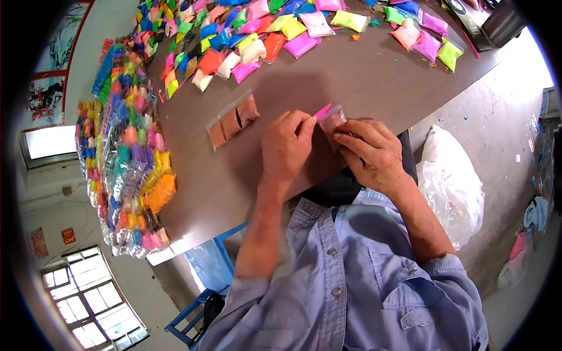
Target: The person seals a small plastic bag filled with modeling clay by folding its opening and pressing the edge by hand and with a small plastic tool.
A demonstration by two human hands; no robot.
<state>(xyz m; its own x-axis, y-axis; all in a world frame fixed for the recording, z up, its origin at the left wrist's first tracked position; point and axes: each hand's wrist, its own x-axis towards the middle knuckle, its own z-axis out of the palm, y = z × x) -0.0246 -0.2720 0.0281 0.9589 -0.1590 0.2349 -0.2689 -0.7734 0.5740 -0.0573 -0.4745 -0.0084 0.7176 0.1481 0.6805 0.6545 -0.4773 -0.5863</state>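
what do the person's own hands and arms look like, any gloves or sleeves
The left hand and right hand are bare, with no gloves, rings or watch visible. The left sleeve and right sleeve are light blue-grey, ending near the elbows, part of a button-front shirt. No markings show on the sleeves.

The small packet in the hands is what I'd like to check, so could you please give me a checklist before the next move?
1. Right hand holding the small packet: ok.
2. Left hand holding the pink piece near the packet's upper end: ok.
3. Small packet open or sealed: cannot tell.
4. Row of brown packets apart from both hands: ok.
5. Colourful packets away from both hands: ok.
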